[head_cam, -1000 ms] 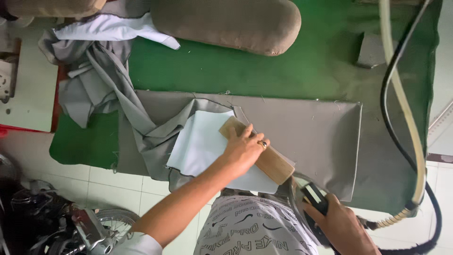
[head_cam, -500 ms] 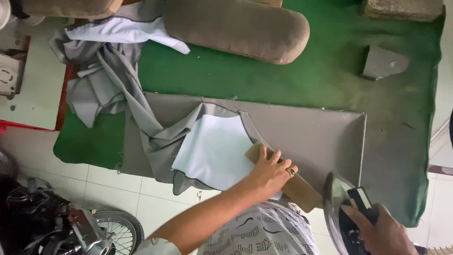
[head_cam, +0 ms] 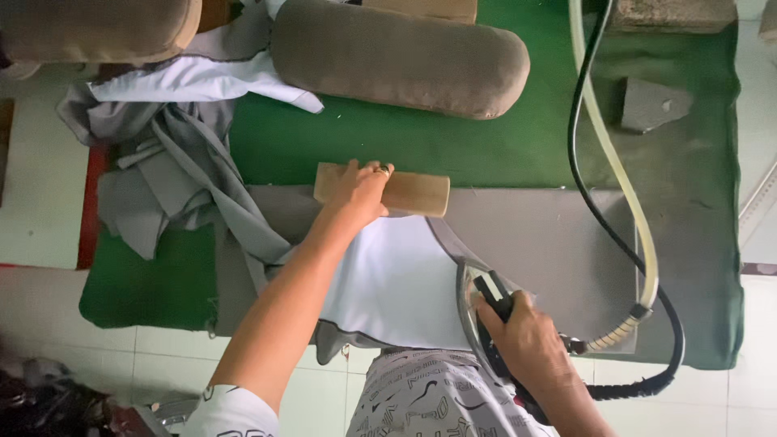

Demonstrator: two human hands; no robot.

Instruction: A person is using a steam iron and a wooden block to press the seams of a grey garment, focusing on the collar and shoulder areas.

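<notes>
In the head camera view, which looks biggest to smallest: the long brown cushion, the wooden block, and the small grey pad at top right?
1. Brown cushion.
2. Wooden block under the left hand.
3. Grey pad, looking somewhat smaller than the block.

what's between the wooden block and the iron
In the head view, the white lining of the grey garment lies between the wooden block and the iron, with its grey edge curving through.

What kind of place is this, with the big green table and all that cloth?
Probably a tailor's or garment pressing shop. The right hand grips a steam iron fed by hoses, the left hand holds a wooden block on grey cloth, and padded pressing cushions lie on the green table.
</notes>
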